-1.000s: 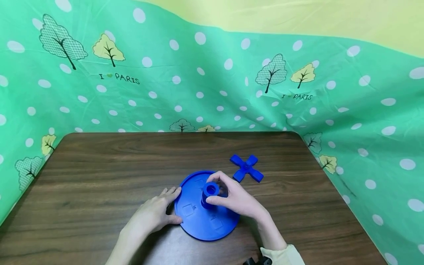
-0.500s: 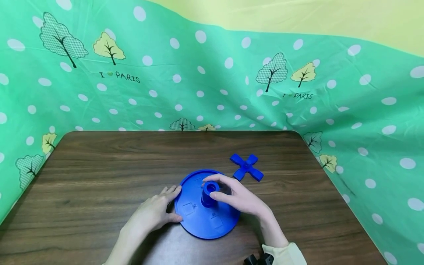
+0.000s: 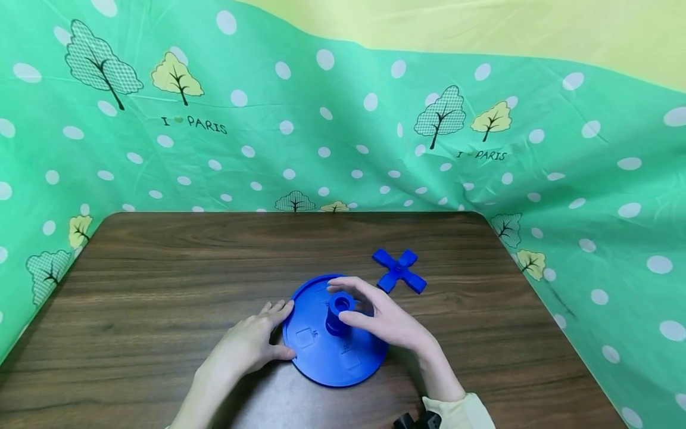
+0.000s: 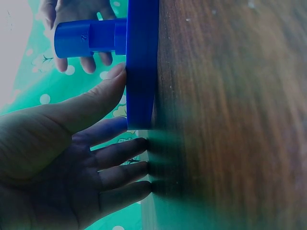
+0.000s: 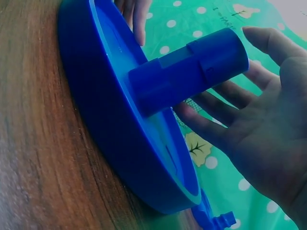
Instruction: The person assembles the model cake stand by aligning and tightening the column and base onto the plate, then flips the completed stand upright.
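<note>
A round blue disc [image 3: 321,363] with a raised rim lies on the table. From its centre a blue hollow tube [image 3: 336,325] stands upright, its round opening upward. My left hand [image 3: 246,342] rests against the disc's left edge, thumb and fingers spread along the rim, fairly straight. Around the tube's top my right hand [image 3: 391,319] is loosely spread, thumb on the near side, fingers on the far side. In the right wrist view a gap shows between the thumb [image 5: 273,40] and the tube [image 5: 192,72]; whether any finger touches it I cannot tell.
A blue cross-shaped piece [image 3: 399,271] with a small central peg lies on the table behind and right of the disc. The brown wooden table [image 3: 161,268] ends at a green dotted curtain [image 3: 321,137]. Something black [image 3: 418,420] shows by the right sleeve.
My right thumb and fingers have loosened from the tube, the thumb drawing back to the right. The tube stays upright on the disc. My left hand has stayed at the rim.
</note>
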`<action>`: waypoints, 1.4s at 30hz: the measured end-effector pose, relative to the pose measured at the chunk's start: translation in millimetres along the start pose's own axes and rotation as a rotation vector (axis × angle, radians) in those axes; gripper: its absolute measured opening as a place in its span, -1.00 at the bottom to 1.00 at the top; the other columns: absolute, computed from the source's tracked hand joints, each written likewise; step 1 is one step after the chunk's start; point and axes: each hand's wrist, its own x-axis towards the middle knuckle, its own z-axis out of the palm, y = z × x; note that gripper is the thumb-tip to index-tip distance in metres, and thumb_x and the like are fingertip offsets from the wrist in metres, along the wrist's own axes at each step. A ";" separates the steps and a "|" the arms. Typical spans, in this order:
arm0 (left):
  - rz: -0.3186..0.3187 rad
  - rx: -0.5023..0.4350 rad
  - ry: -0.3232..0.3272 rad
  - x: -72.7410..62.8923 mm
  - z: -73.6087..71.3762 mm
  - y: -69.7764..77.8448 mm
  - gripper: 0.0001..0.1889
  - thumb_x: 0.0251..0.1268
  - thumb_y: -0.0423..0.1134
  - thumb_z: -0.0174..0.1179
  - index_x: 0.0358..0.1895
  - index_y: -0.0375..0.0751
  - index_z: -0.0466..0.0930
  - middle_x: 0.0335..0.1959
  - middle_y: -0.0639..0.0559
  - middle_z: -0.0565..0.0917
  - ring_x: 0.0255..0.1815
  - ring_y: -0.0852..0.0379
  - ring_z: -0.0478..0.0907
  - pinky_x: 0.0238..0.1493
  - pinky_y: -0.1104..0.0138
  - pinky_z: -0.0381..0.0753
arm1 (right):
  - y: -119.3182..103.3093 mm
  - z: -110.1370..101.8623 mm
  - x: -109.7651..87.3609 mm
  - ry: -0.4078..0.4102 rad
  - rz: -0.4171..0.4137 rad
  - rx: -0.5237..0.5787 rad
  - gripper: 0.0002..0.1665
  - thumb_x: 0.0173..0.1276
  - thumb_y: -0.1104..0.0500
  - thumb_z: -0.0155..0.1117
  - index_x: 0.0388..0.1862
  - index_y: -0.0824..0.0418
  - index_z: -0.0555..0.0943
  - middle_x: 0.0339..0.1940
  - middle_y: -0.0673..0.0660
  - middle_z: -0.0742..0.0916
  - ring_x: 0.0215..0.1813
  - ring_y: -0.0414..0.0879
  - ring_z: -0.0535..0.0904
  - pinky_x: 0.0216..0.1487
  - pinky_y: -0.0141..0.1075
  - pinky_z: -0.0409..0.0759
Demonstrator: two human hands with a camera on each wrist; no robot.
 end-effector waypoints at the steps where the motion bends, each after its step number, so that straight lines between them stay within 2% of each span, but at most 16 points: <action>1: 0.004 0.001 0.002 -0.1 0.1 -0.1 -0.03 0.04 0.08 0.55 0.55 -0.10 0.34 0.58 -0.21 0.36 0.57 -0.41 0.27 0.45 -0.40 0.29 | 0.3 -0.8 -0.2 -0.009 -0.009 0.011 -0.41 0.55 0.09 0.22 0.52 0.01 0.40 0.44 0.00 0.61 0.56 0.00 0.42 0.58 0.19 0.33; 6: 0.012 0.002 0.008 -0.7 0.3 -0.3 -0.03 0.03 0.07 0.56 0.55 -0.12 0.35 0.57 -0.21 0.37 0.58 -0.39 0.27 0.44 -0.40 0.29 | 2.3 -2.1 -0.1 -0.031 0.005 0.009 -0.50 0.58 0.08 0.18 0.45 -0.08 0.48 0.39 -0.08 0.64 0.52 -0.06 0.47 0.52 -0.03 0.43; 10: 0.009 -0.002 0.008 -0.5 0.6 -0.2 -0.03 0.03 0.07 0.56 0.55 -0.11 0.34 0.58 -0.21 0.37 0.58 -0.40 0.26 0.45 -0.40 0.29 | 2.3 0.1 0.8 0.019 0.042 -0.030 -0.56 0.51 0.02 0.30 0.32 -0.17 0.52 0.31 -0.09 0.65 0.40 -0.07 0.53 0.40 -0.06 0.51; 14: 0.004 -0.004 0.005 -0.1 0.8 -0.1 -0.02 0.03 0.08 0.55 0.55 -0.10 0.34 0.58 -0.21 0.36 0.59 -0.39 0.25 0.46 -0.40 0.28 | 0.9 3.1 1.5 0.068 0.083 -0.074 -0.52 0.41 -0.06 0.41 0.24 -0.14 0.49 0.23 -0.10 0.64 0.26 -0.09 0.55 0.28 -0.05 0.57; 17: -0.001 -0.003 0.000 0.1 0.7 0.1 -0.02 0.03 0.08 0.55 0.56 -0.10 0.33 0.58 -0.20 0.36 0.59 -0.40 0.25 0.45 -0.40 0.28 | 0.6 3.4 1.5 0.067 0.072 -0.075 -0.44 0.40 -0.06 0.42 0.32 -0.09 0.48 0.30 -0.08 0.63 0.33 -0.07 0.55 0.37 0.05 0.53; 20: 0.001 -0.001 -0.001 0.2 0.6 0.2 -0.02 0.04 0.09 0.55 0.55 -0.10 0.34 0.58 -0.21 0.36 0.59 -0.39 0.25 0.45 -0.40 0.28 | 1.4 1.8 1.0 0.039 0.025 -0.050 -0.40 0.48 0.01 0.34 0.44 -0.02 0.44 0.39 -0.04 0.61 0.48 -0.03 0.48 0.51 0.18 0.40; 23: 0.006 0.000 0.001 0.1 0.5 0.2 -0.03 0.04 0.08 0.55 0.55 -0.11 0.34 0.58 -0.21 0.36 0.59 -0.38 0.25 0.46 -0.39 0.28 | 1.8 0.0 0.5 0.001 -0.012 -0.021 -0.43 0.55 0.07 0.23 0.50 -0.03 0.43 0.41 -0.01 0.62 0.55 0.00 0.43 0.56 0.20 0.34; 26: 0.009 0.002 0.003 -0.1 0.3 0.1 -0.02 0.03 0.08 0.55 0.55 -0.12 0.34 0.58 -0.21 0.36 0.59 -0.38 0.26 0.46 -0.39 0.28 | 1.2 -0.7 0.2 -0.016 -0.001 -0.009 -0.48 0.57 0.06 0.19 0.46 -0.13 0.47 0.39 -0.02 0.65 0.53 -0.02 0.45 0.53 0.11 0.38; 30: 0.010 0.001 0.006 -0.3 0.5 0.0 -0.02 0.02 0.08 0.55 0.55 -0.11 0.34 0.57 -0.21 0.37 0.58 -0.38 0.26 0.45 -0.39 0.29 | 1.4 -0.3 0.5 0.007 0.028 -0.021 -0.56 0.54 0.02 0.25 0.35 -0.18 0.53 0.33 -0.04 0.66 0.44 -0.05 0.51 0.44 0.02 0.45; 35: 0.008 -0.002 0.008 -0.4 1.0 -0.5 -0.02 0.02 0.07 0.56 0.55 -0.10 0.35 0.58 -0.19 0.37 0.58 -0.38 0.27 0.45 -0.37 0.31 | 1.9 0.5 0.0 0.044 0.058 -0.051 -0.58 0.49 -0.02 0.33 0.27 -0.19 0.51 0.26 -0.10 0.65 0.30 -0.09 0.56 0.32 -0.02 0.54; 42: 0.008 -0.001 0.010 -0.2 1.3 -1.0 -0.03 0.03 0.07 0.56 0.55 -0.10 0.34 0.58 -0.18 0.37 0.58 -0.38 0.27 0.46 -0.36 0.31 | 0.7 0.6 0.4 0.043 0.070 -0.059 -0.57 0.48 -0.05 0.33 0.27 -0.19 0.50 0.28 -0.08 0.64 0.31 -0.07 0.55 0.30 -0.01 0.55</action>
